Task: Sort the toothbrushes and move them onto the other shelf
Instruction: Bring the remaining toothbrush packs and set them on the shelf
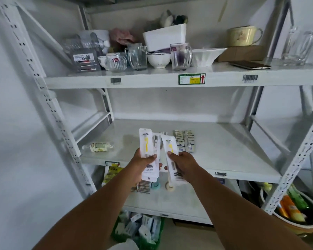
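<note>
My left hand (143,164) grips a small stack of packaged toothbrushes (148,147), the front one white with a yellow brush. My right hand (182,164) holds another white pack with a yellow toothbrush (170,152), tilted slightly left. Both hands hover at the front edge of the middle shelf (233,150). Further back on that shelf lie two rows of packaged toothbrushes (185,140). On the floor below, a green crate (143,230) holds several more packs.
A wrapped roll (98,147) lies at the middle shelf's left. The top shelf (152,81) carries glass mugs, bowls, a white tub and a phone. Small packets and two tape rolls (163,185) sit on the lower shelf. A basin with tubes (296,212) stands at the right.
</note>
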### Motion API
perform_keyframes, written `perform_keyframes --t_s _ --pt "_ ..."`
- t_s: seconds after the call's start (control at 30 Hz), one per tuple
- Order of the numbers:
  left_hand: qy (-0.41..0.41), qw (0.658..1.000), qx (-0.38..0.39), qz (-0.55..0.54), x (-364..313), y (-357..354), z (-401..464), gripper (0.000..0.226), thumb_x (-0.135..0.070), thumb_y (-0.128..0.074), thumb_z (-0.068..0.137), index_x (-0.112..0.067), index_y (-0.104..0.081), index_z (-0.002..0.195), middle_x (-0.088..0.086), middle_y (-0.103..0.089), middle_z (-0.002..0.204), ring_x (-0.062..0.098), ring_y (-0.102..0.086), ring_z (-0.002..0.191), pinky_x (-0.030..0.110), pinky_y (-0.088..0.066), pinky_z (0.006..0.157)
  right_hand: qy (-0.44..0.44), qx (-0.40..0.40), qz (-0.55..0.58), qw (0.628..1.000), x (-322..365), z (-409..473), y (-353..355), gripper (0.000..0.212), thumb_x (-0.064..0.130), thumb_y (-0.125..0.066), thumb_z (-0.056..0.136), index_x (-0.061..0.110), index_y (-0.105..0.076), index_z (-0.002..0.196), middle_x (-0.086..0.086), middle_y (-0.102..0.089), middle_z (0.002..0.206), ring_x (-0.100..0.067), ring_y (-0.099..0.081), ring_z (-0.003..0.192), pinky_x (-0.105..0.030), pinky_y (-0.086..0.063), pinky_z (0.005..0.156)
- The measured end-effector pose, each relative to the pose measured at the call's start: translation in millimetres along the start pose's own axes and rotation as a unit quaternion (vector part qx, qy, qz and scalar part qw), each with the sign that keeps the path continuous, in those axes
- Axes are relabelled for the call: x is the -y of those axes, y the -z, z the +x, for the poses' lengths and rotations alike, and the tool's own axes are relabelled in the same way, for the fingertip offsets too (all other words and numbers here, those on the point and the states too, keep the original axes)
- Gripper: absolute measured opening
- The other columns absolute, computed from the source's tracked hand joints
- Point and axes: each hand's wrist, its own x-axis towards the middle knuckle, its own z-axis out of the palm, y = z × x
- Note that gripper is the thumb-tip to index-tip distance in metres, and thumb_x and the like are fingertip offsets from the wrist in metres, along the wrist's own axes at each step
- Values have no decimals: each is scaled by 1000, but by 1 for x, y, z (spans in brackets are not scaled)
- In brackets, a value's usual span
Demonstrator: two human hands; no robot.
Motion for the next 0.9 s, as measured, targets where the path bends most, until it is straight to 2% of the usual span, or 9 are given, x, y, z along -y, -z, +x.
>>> perform_keyframes --t_s 0.1,0.17,0.3,0.4,0.5,0.6,0.7,0.8,0.9 --pt "3 1000 1 0 -1 -2 46 45 -4 -69 83 -14 -49 121 17 -70 101 35 -70 86 60 -55 81 -6 -35 3 999 -2 45 -5 75 62 -83 49 9 -65 100 -11 -73 94 -30 -72 75 -40 -60 72" --pt "-9 1000 4 5 2 -10 76 51 -5 -70 82 -12 -46 127 14 -69 109 32 -68 95 56 -54 88 1 -51 -9 999 -6 74 2 73 64 -81 48 11 -69 97 -9 -75 94 -29 -72 81 -44 -59 80" --pt "-19 999 40 2 12 -37 125 42 -1 -65 86 -12 -49 123 2 -68 98 16 -66 84 37 -56 76 12 -93 -24 995 7 84 29 55 55 -75 59 5 -72 82 -11 -75 77 -23 -70 61 -41 -59 65" --pt "6 998 68 -11 21 -58 152 41 1 -66 84 -19 -53 118 10 -71 106 26 -71 92 48 -58 80 12 -131 -19 991 9 97 58 37 44 -75 74 9 -66 73 -4 -62 60 -15 -52 45 -28 -42 54" --pt "34 996 77 -7 34 -84 178 46 -3 -70 83 -20 -51 122 14 -67 119 35 -64 110 59 -48 96 5 -158 -2 987 6 114 89 41 46 -78 70 9 -65 82 -8 -69 69 -25 -67 62 -33 -54 61" --pt "32 997 76 -1 46 -114 202 36 -2 -67 85 -25 -52 109 7 -68 108 25 -66 95 43 -55 85 -10 -170 20 985 -2 136 120 52 51 -82 58 12 -64 87 -17 -75 88 -37 -74 82 -52 -59 80" --pt "40 995 90 19 58 -140 225 40 -4 -68 84 -26 -53 113 9 -68 114 27 -66 100 49 -53 93 -15 -172 18 985 -4 151 152 50 48 -82 61 12 -60 88 -19 -75 90 -37 -74 82 -54 -60 77" --pt "49 995 81 31 72 -167 248 52 -9 -73 79 -24 -50 123 12 -66 123 34 -63 113 58 -45 102 -20 -166 19 986 -9 169 186 49 48 -81 67 10 -59 92 -13 -72 83 -37 -74 81 -36 -56 54" --pt "61 996 59 42 85 -196 266 56 -5 -71 82 -17 -46 131 9 -63 127 27 -60 115 43 -48 98 -31 -165 11 986 -16 191 221 58 52 -82 60 10 -61 93 -17 -73 86 -39 -73 83 -45 -58 62"
